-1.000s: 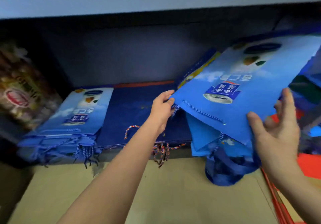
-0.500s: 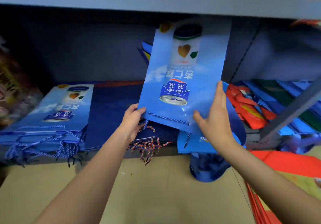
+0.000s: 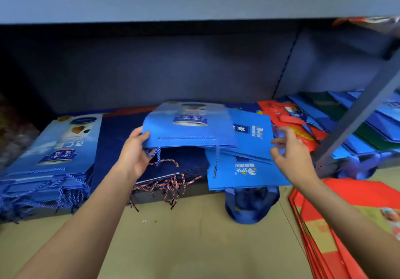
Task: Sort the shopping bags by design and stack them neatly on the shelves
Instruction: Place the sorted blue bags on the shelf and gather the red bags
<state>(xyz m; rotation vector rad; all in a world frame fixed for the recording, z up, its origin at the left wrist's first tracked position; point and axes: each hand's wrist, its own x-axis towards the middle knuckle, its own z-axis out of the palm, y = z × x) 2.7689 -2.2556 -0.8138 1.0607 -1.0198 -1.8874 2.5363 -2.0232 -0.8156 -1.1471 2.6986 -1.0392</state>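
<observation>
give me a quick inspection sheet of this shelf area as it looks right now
surface: grey shelf above a beige floor.
job's things: light blue bag held over a dark navy stack; matching light blue stack at left; SPSE bags at right.
clutter: red bags and slanted blue and green bags on the shelf; red bags on the floor.
grippers: left hand grips the bag's corner; right hand open, holding nothing.
cables: nothing seen.
surroundings: shelf upright.

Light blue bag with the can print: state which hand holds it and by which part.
The left hand grips the light blue bag at its near left corner, beside the rope handle. The right hand is off it, fingers spread.
</observation>
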